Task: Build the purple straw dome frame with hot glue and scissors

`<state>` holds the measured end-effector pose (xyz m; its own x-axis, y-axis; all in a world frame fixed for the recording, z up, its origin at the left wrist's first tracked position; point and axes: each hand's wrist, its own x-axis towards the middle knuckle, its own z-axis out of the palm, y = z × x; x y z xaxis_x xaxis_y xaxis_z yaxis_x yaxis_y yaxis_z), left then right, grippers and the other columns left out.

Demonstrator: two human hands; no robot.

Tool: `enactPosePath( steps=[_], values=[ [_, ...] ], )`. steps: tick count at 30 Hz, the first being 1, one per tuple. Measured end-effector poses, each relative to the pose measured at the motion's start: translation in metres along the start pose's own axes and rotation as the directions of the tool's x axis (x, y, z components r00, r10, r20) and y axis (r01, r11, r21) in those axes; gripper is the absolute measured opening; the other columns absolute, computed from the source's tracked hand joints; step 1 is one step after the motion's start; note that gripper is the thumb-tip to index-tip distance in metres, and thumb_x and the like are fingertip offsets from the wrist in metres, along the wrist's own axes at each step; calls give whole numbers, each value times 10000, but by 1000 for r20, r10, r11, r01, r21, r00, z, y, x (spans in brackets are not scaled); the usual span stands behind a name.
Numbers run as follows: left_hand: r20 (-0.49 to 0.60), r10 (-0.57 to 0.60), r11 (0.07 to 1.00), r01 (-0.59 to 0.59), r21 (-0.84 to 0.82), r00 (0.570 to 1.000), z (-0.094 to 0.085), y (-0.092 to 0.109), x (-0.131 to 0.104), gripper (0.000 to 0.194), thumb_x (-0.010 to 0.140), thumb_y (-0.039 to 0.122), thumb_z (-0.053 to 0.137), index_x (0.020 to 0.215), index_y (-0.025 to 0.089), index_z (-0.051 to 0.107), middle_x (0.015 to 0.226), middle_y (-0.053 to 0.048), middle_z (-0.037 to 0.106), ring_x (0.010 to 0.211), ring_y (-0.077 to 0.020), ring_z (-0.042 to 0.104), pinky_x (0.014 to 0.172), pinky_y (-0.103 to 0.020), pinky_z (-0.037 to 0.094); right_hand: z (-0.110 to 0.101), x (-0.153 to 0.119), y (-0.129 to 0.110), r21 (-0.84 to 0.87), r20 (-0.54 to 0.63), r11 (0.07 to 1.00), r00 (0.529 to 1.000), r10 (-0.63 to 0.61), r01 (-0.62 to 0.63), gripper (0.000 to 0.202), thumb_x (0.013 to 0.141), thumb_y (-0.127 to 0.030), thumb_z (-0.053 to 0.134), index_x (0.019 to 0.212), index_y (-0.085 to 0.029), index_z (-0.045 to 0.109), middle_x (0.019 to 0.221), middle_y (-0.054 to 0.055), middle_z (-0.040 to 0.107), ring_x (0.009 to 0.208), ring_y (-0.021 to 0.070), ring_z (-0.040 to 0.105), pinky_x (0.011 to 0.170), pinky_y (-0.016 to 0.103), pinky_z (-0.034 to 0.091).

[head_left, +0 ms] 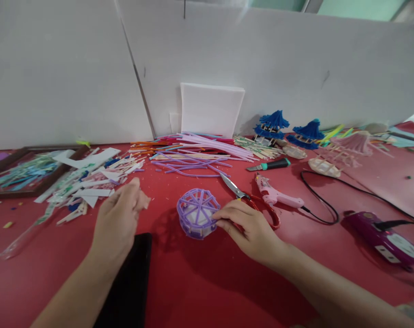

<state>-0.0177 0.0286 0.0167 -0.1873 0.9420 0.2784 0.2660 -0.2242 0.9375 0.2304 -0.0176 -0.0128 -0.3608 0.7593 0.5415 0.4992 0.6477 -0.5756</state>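
A small round cage-like model (pixel 196 213) of purple strips, with spokes across its top and something pale inside, is in the middle of the view. My right hand (pixel 250 228) pinches its right edge between thumb and fingers. To the left, raised clear of the model, my left hand (pixel 120 214) is closed with its fingers curled together; whatever may be in them is hidden. Scissors (pixel 232 186) with red handles lie beyond my right hand, partly covered by it. A black flat device (pixel 135 278) lies beneath my left forearm.
A pink glue gun (pixel 278 197) and a utility knife (pixel 268 165) lie right of the scissors. Its cable runs toward a purple power strip (pixel 381 239). Coloured strips (pixel 200 152) lie behind, paper scraps (pixel 90 182) at left, blue-roofed models (pixel 270 127) at back right.
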Motion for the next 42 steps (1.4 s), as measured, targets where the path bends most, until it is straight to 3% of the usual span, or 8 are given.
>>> enactPosePath(
  steps=[4,6,10,16,26,36,39,42],
  values=[
    [81,47,983,-61,174,996,-1,-9,2,247,654,367,753,803,209,634,799,-15,601,787,-209,568,797,-381,479,1,0,0,19,12,1000,1000,4,-4,146,919,-159,532,984,-201,656,866,56,683,823,171,640,741,298,530],
    [252,270,841,-355,408,929,5,-8,-8,217,804,346,613,976,222,662,1043,-77,571,1053,-267,527,975,-479,396,2,0,0,20,18,1000,1000,8,-9,141,915,-150,536,982,-199,649,864,54,679,817,170,635,735,298,527],
    [463,485,626,-664,409,742,15,6,-30,184,876,218,511,986,244,656,1202,-93,489,1168,-278,453,984,-477,394,2,0,0,0,13,1000,1000,-5,5,138,914,-142,529,968,-202,641,852,54,676,802,170,633,725,297,526],
    [625,458,547,-755,362,632,17,18,-41,184,791,208,580,968,183,626,1272,-141,473,1151,-324,431,953,-512,420,3,1,-5,-25,22,999,999,-35,36,160,921,-140,513,992,-203,642,860,59,681,798,171,629,721,301,533],
    [689,474,490,-815,310,547,17,14,-37,131,886,168,494,911,168,623,1171,-118,541,1132,-285,428,969,-482,420,4,-1,-6,-29,12,999,999,-42,43,176,917,-137,524,1028,-202,644,871,52,692,803,162,639,738,280,536],
    [632,563,425,-842,331,533,23,7,-36,138,882,188,556,923,182,687,1160,-97,637,1065,-268,485,936,-462,457,5,-2,-9,4,5,1000,1000,-3,3,140,902,-140,544,1006,-201,615,879,38,708,809,147,655,740,254,521],
    [588,604,442,-840,314,538,25,4,-36,132,880,192,567,858,187,697,1121,-77,672,1046,-262,509,919,-455,473,-18,6,-1,-139,25,989,999,-44,47,137,914,-226,555,1033,-204,618,912,54,712,854,184,653,789,320,512],
    [552,638,461,-841,284,537,25,0,-34,133,886,210,574,840,191,697,1077,-60,699,1022,-258,530,902,-457,480,-64,10,20,-385,-19,920,998,65,-67,135,912,-242,513,959,-201,633,954,80,701,902,238,645,849,412,484]
  ],
)
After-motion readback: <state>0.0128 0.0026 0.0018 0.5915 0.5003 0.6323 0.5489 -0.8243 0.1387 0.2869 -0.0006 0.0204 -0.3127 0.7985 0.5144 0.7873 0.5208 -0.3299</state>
